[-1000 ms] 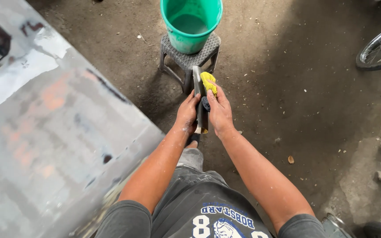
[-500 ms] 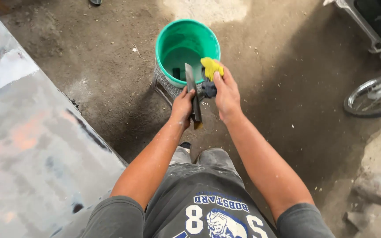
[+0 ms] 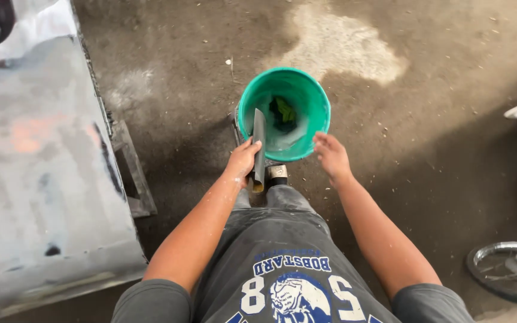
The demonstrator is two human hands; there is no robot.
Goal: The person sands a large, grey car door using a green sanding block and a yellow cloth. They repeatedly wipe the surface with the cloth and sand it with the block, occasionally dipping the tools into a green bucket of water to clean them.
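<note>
Fingers (image 3: pixel 248 157) of left hand (image 3: pixel 242 161) wrapped round grey scraper (image 3: pixel 259 143) at green bucket (image 3: pixel 315 96) rim; right hand (image 3: pixel 332 157) now spread empty, yellow sponge gone.

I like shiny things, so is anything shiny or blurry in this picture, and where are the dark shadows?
Head view: the grey metal sheet at the left looks smeared and washed out with pale glare; the green bucket and both hands, left hand and right hand, are sharp; a bright patch lights the floor above the bucket, and shadow darkens the ground towards the wheel.
</note>
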